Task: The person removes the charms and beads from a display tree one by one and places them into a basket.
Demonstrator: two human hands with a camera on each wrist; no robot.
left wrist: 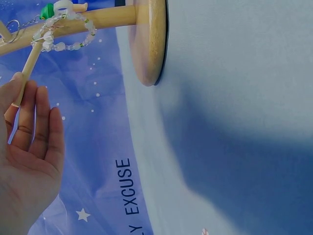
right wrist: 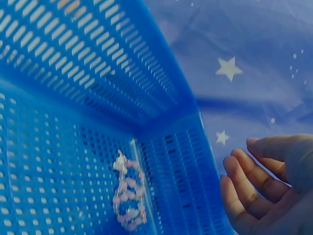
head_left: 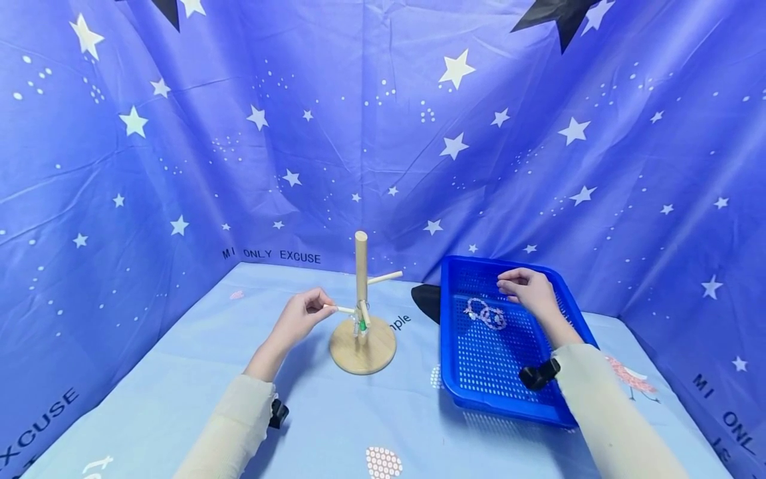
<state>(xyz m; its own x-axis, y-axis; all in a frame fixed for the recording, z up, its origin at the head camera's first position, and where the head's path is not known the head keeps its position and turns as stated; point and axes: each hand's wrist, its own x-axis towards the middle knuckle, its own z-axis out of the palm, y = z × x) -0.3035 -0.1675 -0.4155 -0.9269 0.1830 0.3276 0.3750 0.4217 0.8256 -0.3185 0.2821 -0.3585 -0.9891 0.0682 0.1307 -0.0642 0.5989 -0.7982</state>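
A wooden stand (head_left: 362, 266) with a round base and several side pegs stands on the table. My left hand (head_left: 304, 317) pinches the end of one peg (left wrist: 30, 66) between thumb and fingers. A beaded bracelet (left wrist: 90, 34) of pale and green beads hangs around that peg near the post. Beside it on the stand are a green bell-like charm (left wrist: 47, 11) and a small chain. Over the blue basket (head_left: 509, 411) my right hand (head_left: 529, 293) hovers with fingers loosely bent and nothing in them. Pink beaded bracelets (head_left: 493, 318) lie inside the basket, below that hand.
The basket stands to the right of the wooden stand on a light blue patterned cloth (head_left: 335, 426). A blue star-printed curtain (head_left: 383, 133) closes off the back and both sides. Each wrist wears a black camera strap (head_left: 540, 374).
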